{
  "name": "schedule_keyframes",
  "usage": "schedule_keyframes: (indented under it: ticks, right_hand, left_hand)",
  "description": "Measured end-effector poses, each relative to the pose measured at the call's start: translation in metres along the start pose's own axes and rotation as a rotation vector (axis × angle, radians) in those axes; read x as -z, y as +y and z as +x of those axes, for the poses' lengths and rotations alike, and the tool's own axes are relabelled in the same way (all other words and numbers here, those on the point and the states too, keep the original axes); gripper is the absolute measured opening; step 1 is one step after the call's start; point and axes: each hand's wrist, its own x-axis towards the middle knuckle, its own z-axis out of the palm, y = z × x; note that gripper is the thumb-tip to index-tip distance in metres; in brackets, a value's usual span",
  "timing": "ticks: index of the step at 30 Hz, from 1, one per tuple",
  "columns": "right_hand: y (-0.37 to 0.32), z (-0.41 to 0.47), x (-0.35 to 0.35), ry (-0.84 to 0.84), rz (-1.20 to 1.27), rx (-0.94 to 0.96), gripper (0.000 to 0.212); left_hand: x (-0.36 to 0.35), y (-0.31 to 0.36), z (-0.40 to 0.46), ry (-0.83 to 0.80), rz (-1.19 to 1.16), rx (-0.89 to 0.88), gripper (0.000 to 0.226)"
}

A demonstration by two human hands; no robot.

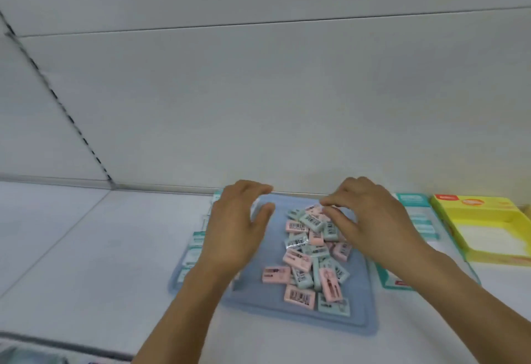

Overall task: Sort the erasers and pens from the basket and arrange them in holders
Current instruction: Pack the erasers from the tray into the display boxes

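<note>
A shallow pale-blue plastic basket lies flat on the white tabletop, directly beneath both hands, so its contents are spread out and easy to pick over. Those contents are a loose heap of small pink and mint-green rectangular erasers in printed wrappers, lying between the two hands and running back toward the wrists. No pens are visible.

The right hand hovers over the far end of the heap with its fingers curled downward, fingertips at the topmost erasers, likely to pinch one out; whether it already has hold of one I cannot tell. The left hand is at the basket's left side, fingers bent and thumb spread, perhaps steadying the rim, though blur hides any contact.

Just beyond the right hand sit a teal-and-white cardboard display box and, farther out, an open yellow cardboard box, probably the holders awaiting sorted pieces. More teal-and-white packaging shows past the left hand.
</note>
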Motion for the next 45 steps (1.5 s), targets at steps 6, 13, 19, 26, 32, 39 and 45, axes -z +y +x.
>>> schedule_keyframes:
  ticks: [6,13,19,26,32,39,45]
  right_hand:
    - [-0.058,0.078,-0.061,-0.337,0.089,-0.025,0.024]
    - [-0.076,0.108,-0.099,-0.471,-0.003,-0.145,0.025]
    - [-0.072,0.103,-0.110,-0.400,0.119,-0.268,0.019]
    - [-0.073,0.111,-0.120,-0.234,0.070,-0.287,0.022]
    - [-0.084,0.123,-0.125,-0.292,-0.043,-0.216,0.030]
    - [-0.065,0.075,-0.071,-0.014,1.052,-0.429,0.014]
    - [-0.040,0.032,-0.029,0.002,1.183,-0.328,0.021]
  left_hand:
    - [0.035,-0.073,0.032,-0.233,0.166,0.185,0.038]
    - [0.035,-0.085,0.045,-0.337,0.187,0.144,0.026]
    - [0.031,-0.095,0.041,-0.132,-0.311,0.528,0.009]
    - [0.024,-0.092,0.039,0.057,-0.463,0.654,0.012]
    - [0.033,-0.080,0.038,0.153,-0.634,0.709,0.013]
    - [0.035,-0.044,0.021,0.040,-1.050,0.681,0.024]
    - [0.004,0.008,0.017,-0.201,-1.332,0.748,0.012]
